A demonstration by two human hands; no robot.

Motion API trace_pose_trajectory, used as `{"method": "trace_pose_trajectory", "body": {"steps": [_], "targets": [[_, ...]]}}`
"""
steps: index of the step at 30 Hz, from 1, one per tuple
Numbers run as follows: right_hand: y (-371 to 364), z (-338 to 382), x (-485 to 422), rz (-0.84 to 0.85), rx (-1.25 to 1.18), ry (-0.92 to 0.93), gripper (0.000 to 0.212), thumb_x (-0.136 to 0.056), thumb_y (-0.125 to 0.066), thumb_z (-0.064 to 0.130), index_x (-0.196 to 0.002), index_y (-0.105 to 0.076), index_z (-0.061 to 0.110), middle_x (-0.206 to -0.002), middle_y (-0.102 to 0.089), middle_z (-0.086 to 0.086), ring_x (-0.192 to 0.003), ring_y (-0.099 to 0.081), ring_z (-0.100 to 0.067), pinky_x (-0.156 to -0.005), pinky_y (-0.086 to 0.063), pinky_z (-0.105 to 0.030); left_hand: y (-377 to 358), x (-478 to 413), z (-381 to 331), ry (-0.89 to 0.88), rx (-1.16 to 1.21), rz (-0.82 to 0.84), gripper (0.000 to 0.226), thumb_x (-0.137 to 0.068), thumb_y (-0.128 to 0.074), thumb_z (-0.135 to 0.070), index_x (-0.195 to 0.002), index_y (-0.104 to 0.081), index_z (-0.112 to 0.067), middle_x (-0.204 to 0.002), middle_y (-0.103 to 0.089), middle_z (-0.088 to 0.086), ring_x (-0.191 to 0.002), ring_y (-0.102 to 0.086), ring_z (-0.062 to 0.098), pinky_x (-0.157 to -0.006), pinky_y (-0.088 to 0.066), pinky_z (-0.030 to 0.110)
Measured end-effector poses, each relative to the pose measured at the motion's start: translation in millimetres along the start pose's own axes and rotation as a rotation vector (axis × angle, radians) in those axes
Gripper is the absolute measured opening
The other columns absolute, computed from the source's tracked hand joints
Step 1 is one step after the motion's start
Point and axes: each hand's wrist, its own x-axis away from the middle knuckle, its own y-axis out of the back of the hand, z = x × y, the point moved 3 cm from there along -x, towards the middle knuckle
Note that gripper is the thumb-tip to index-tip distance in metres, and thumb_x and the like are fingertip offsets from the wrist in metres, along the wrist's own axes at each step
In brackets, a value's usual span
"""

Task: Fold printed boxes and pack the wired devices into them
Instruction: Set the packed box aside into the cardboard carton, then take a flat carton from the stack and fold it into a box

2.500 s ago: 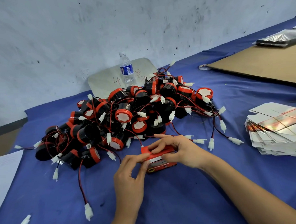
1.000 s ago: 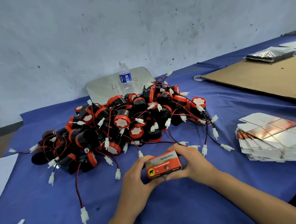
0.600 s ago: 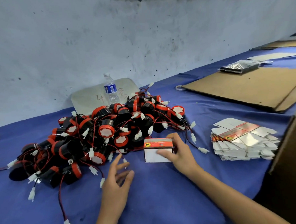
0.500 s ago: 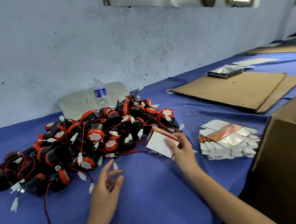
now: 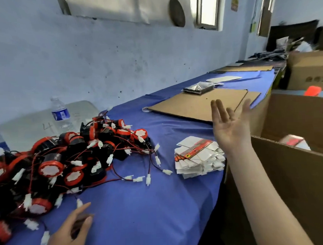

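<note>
Long table (image 5: 142,214) under blue cloth, against a wall. Big open carton (image 5: 287,182) stands at its right end; a flat cardboard sheet (image 5: 193,104) lies further along the table.

Pile of wired devices (image 5: 70,158) on the left, black and red, leads tangled, white plugs (image 5: 167,171) trailing toward the stack of flat boxes (image 5: 198,157). That stack sits at the table edge, just beside the carton.

Right hand (image 5: 230,127) is raised above the carton wall, palm up, fingers spread wide, empty. Left hand (image 5: 69,233) is low over the cloth near the pile, fingers loose, nothing held as far as the blur shows.

A small red-and-white box (image 5: 295,142) shows inside the carton, blurred.

Risks: pulling one device may drag neighbours by snagged leads. A careless arm could knock the edge stack off the table.
</note>
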Motion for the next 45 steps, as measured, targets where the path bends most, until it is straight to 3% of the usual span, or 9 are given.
{"method": "trace_pose_trajectory", "body": {"steps": [4,7,12,20,25,29,35,40,45], "targets": [[14,-31,-38,0.23,1.673,0.055,0.064,-0.087,-0.069,0.039,-0.14,-0.039,0.02,-0.131,-0.056,-0.011,-0.121,-0.054,-0.025,-0.105,-0.042,-0.042,-1,2,-2,0.045,-0.036,-0.157,0.031,-0.089,-0.065,-0.006,-0.098,-0.063,-0.035,-0.097,-0.069,-0.001,-0.096,-0.061,0.025,-0.102,-0.042,0.042],[44,-42,-68,0.297,2.462,-0.364,0.089,-0.086,-0.064,0.053,-0.153,-0.019,0.014,-0.156,-0.029,-0.011,-0.143,-0.026,-0.03,-0.115,-0.023,-0.042,-1,2,-3,0.046,-0.044,-0.149,0.035,-0.089,-0.064,-0.008,-0.094,-0.061,-0.043,-0.095,-0.07,-0.005,-0.092,-0.062,0.019,-0.1,-0.044,0.04],[56,-32,-83,0.123,2.587,-0.403,0.066,-0.081,-0.069,0.055,-0.119,-0.053,0.003,-0.107,-0.06,-0.01,-0.085,-0.057,-0.023,-0.065,-0.045,-0.029,-1,6,-9,0.017,-0.058,-0.169,0.035,-0.089,-0.065,-0.009,-0.094,-0.063,-0.044,-0.092,-0.071,-0.009,-0.083,-0.061,0.004,-0.085,-0.045,0.026],[52,-49,-87,0.099,2.78,-0.245,0.047,-0.084,-0.07,0.044,-0.108,-0.051,0.009,-0.103,-0.052,-0.01,-0.095,-0.054,-0.032,-0.078,-0.046,-0.04,-1,7,-11,0.019,-0.089,-0.127,0.032,-0.09,-0.064,-0.011,-0.096,-0.063,-0.043,-0.093,-0.069,-0.013,-0.088,-0.059,0.004,-0.094,-0.046,0.034],[47,-48,-97,0.071,2.829,-0.538,0.081,-0.082,-0.068,0.055,-0.138,-0.04,0.003,-0.133,-0.05,-0.014,-0.117,-0.052,-0.034,-0.098,-0.046,-0.041,0,7,-11,0.032,-0.083,-0.117,0.034,-0.091,-0.063,-0.012,-0.098,-0.061,-0.046,-0.093,-0.07,-0.01,-0.089,-0.059,0.003,-0.096,-0.046,0.036],[40,-47,-96,0.094,2.83,-0.794,0.08,-0.085,-0.061,0.057,-0.141,-0.04,0.003,-0.13,-0.052,-0.011,-0.099,-0.052,-0.027,-0.081,-0.042,-0.032,0,8,-11,0.032,-0.076,-0.119,0.035,-0.091,-0.064,-0.012,-0.098,-0.061,-0.047,-0.092,-0.07,-0.009,-0.09,-0.06,0.003,-0.097,-0.046,0.037],[-6,-52,-102,0.257,2.886,-0.471,0.048,-0.08,-0.075,0.041,-0.107,-0.065,0.002,-0.098,-0.064,-0.009,-0.084,-0.058,-0.025,-0.074,-0.046,-0.029,0,7,-8,0.016,-0.077,-0.1,0.032,-0.092,-0.062,-0.013,-0.096,-0.062,-0.044,-0.097,-0.07,-0.004,-0.093,-0.06,0.005,-0.098,-0.047,0.035],[-62,-43,-102,0.22,2.823,-0.189,0.045,-0.094,-0.061,0.029,-0.128,-0.055,0.001,-0.124,-0.06,-0.015,-0.112,-0.058,-0.028,-0.094,-0.045,-0.033,0,6,-4,0.003,-0.072,-0.086,0.027,-0.092,-0.062,-0.013,-0.097,-0.063,-0.04,-0.101,-0.069,-0.006,-0.095,-0.059,0.004,-0.091,-0.045,0.025],[-55,-61,-101,0.444,3.049,0.039,0.029,-0.093,-0.051,0.009,-0.121,-0.059,0.014,-0.11,-0.058,-0.011,-0.101,-0.057,-0.03,-0.079,-0.049,-0.036,-1,4,-2,-0.01,-0.087,-0.076,0.028,-0.093,-0.061,-0.015,-0.097,-0.062,-0.043,-0.104,-0.069,-0.007,-0.096,-0.059,0.003,-0.092,-0.045,0.023]]}}
